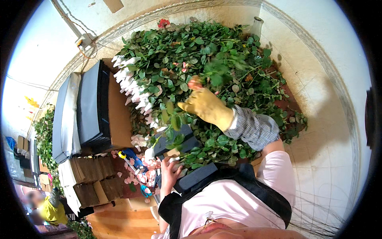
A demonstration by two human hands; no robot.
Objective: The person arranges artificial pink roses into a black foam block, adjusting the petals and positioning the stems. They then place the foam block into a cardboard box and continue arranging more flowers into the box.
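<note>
My right hand [211, 107] wears a yellow glove below a grey checked sleeve and reaches over a large heap of leafy rose stems [159, 55]. Its fingers are closed around a rose [195, 83] with a pinkish-red bloom; green leaves beyond the glove are smeared by motion. My bare left hand [170, 173] is low in front of my body, its fingers curled, beside dark grey foam blocks [195, 177]. What those fingers hold is hidden. A white-covered bloom [149, 153] lies just past them, with blurred leaves [172, 119] above.
Blooms in white sleeves [133, 85] line the heap's left side. Left stand stacked dark sheets [93, 103] by a cardboard box [119, 111] and bundled cardboard [91, 171]. Loose petals [149, 175], a yellow-handled knife [122, 155] and blue scissors [145, 190] lie nearby. Another person [53, 209] is far left.
</note>
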